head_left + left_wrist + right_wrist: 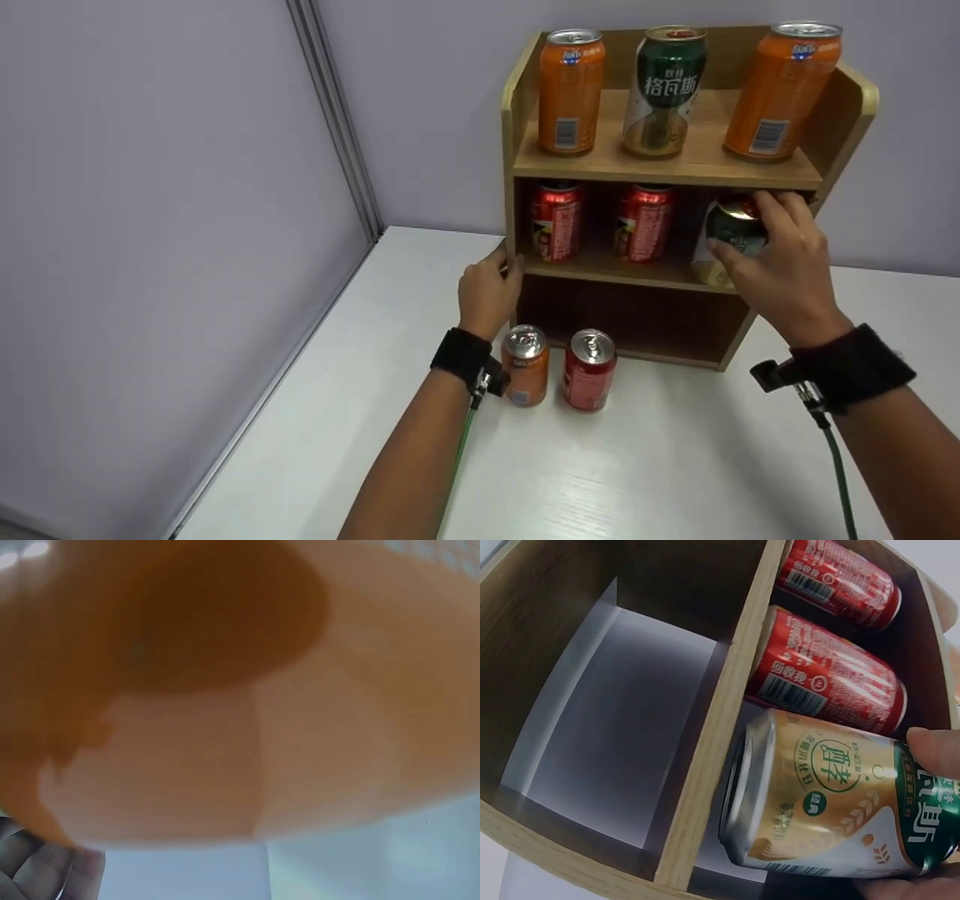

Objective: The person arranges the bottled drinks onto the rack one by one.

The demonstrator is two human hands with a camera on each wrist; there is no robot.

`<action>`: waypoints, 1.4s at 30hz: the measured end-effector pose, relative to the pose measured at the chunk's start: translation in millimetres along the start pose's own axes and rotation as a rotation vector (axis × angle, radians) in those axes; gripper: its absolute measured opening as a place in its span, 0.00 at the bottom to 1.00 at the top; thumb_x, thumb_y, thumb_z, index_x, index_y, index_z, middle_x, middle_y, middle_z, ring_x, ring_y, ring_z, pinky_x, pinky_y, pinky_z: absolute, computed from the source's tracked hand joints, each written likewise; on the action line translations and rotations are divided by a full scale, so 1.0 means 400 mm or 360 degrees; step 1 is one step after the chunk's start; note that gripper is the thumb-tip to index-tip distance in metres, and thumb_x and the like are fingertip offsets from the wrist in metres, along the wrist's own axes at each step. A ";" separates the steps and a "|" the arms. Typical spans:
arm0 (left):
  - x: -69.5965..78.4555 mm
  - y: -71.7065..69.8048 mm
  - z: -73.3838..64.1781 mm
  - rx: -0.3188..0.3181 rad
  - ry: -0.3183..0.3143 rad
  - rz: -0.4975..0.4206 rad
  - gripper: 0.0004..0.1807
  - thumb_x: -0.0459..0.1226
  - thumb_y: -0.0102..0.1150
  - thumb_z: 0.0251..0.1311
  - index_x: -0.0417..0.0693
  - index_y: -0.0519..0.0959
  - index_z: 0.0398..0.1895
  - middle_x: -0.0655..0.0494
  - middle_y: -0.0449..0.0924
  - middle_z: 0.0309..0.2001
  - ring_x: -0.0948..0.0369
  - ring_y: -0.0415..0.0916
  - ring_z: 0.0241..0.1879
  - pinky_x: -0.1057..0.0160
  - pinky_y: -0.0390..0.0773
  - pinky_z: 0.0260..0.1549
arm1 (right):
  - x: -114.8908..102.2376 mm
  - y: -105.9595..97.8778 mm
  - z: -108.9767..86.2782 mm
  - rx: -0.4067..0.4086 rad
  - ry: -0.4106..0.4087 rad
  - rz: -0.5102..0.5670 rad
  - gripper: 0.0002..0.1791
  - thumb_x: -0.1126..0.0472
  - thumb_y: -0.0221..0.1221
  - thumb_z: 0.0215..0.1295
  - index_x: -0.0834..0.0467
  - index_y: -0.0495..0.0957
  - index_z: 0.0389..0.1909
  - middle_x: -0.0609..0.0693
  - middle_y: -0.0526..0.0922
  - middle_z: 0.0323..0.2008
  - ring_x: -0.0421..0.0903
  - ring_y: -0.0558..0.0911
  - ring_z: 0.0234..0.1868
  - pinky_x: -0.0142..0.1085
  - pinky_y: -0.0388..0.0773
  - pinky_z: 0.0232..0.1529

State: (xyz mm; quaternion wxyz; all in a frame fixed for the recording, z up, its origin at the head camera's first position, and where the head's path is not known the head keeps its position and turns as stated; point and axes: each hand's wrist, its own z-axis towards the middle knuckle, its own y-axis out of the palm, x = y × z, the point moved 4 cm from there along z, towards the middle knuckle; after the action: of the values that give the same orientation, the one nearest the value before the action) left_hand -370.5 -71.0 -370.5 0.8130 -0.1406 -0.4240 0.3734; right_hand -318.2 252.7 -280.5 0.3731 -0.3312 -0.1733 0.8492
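My right hand point(787, 259) grips a green, white and gold drink can point(832, 795) between thumb and fingers, at the right end of the middle shelf. In the right wrist view the can's base is tilted over the shelf's front edge, with its far end hidden by the fingers. My left hand point(489, 292) holds the left side panel of the small wooden shelf unit point(671, 176), its thumb at the front edge. Two red cans point(556, 225) stand to the left on that same middle shelf. Close in front of the left wrist camera is an orange can point(322, 765), blurred.
Up on the top shelf stand two orange cans point(571, 94) with a green can point(664, 94) between them. On the white table point(637, 465), before the unit, are an orange can point(526, 367) and a red can point(590, 371). The bottom compartment point(615, 311) looks dark. Walls rise behind and left.
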 end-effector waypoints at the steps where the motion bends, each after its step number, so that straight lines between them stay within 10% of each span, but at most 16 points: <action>1: 0.001 0.001 0.000 -0.0001 0.0006 -0.0005 0.11 0.42 0.57 0.67 0.43 0.84 0.39 0.47 0.86 0.37 0.55 0.84 0.35 0.59 0.81 0.32 | 0.003 0.002 0.002 -0.0013 0.0020 -0.0008 0.39 0.68 0.72 0.51 0.67 0.67 0.65 0.65 0.68 0.57 0.62 0.70 0.56 0.57 0.68 0.55; 19: -0.002 -0.004 0.001 0.0014 -0.0001 -0.0020 0.11 0.41 0.57 0.66 0.43 0.83 0.34 0.49 0.86 0.33 0.57 0.83 0.29 0.60 0.78 0.25 | 0.019 0.020 0.038 -0.0287 0.0213 -0.0139 0.38 0.59 0.63 0.64 0.68 0.58 0.69 0.73 0.62 0.61 0.74 0.65 0.59 0.66 0.61 0.56; 31: 0.002 -0.002 0.000 -0.0031 -0.0031 -0.0023 0.13 0.43 0.55 0.68 0.44 0.84 0.42 0.49 0.86 0.37 0.59 0.83 0.30 0.60 0.79 0.27 | -0.021 0.036 0.039 -0.0074 -0.0532 -0.0691 0.11 0.74 0.58 0.56 0.79 0.69 0.36 0.73 0.72 0.30 0.70 0.72 0.34 0.60 0.68 0.39; 42: 0.000 0.001 0.000 -0.0024 -0.0056 0.0002 0.13 0.44 0.56 0.68 0.45 0.82 0.31 0.49 0.85 0.31 0.57 0.82 0.27 0.58 0.78 0.26 | -0.005 0.039 0.028 -0.0037 -0.0618 -0.0746 0.14 0.76 0.58 0.59 0.81 0.68 0.43 0.75 0.73 0.35 0.70 0.73 0.35 0.59 0.70 0.41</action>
State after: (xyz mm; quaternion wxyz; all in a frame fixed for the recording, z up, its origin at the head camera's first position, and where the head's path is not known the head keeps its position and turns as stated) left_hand -370.6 -70.5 -370.8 0.8043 -0.1403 -0.4408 0.3731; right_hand -332.9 240.5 -280.0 0.5151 -0.1179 -0.3227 0.7853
